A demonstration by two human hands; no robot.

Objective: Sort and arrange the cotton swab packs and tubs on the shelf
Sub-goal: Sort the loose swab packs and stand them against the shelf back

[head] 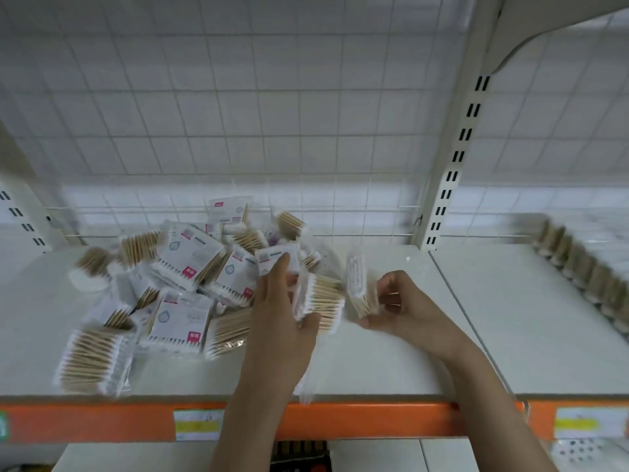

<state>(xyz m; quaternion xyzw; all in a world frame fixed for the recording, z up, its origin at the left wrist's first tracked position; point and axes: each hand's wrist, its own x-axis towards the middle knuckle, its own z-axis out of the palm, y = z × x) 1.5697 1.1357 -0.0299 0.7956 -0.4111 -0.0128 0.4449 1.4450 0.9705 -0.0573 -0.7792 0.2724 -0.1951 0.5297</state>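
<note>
A loose heap of cotton swab packs point(190, 267) lies on the white shelf point(391, 362), left of centre. The packs are clear bags of wooden-stemmed swabs with white labels and pink marks. My left hand point(282, 315) grips one swab pack point(321, 301) at the heap's right edge, with its fingertips touching a labelled pack point(277, 258) behind. My right hand point(394, 306) holds a second swab pack point(359, 284) upright on its edge, just right of the first. A round tub point(90, 267) lies at the heap's left end.
A row of round swab tubs point(585, 267) runs along the neighbouring shelf at the right. A white wire grid point(272, 114) backs the shelf, and a slotted upright point(452, 158) divides the bays. The front edge has an orange strip point(357, 420) with price labels.
</note>
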